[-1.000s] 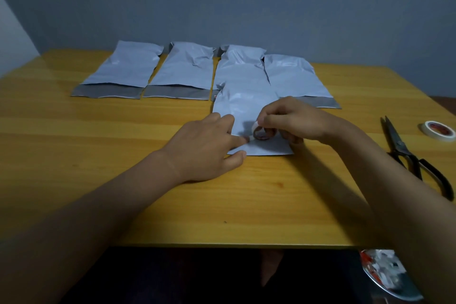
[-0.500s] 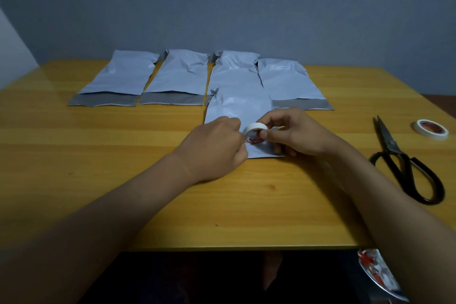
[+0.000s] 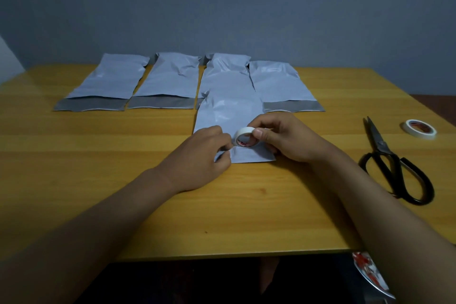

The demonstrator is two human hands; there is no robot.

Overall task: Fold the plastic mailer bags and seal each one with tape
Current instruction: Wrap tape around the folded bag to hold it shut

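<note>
Change: since one second ago the tape roll (image 3: 245,138) is lifted off the bag and tilted — both hands meet at it now.
Right hand (image 3: 283,138): fingers and thumb curled around the roll, at frame centre.
Left hand (image 3: 204,155): fingertips pinched at the roll's left edge; whether it grips a tape end I cannot tell.
Folded mailer bag (image 3: 229,111): flat under both hands, centre of the table (image 3: 98,155).
Other bags (image 3: 170,79): a row behind, upper centre.
Right side: scissors (image 3: 387,158) and second roll (image 3: 419,129).
</note>
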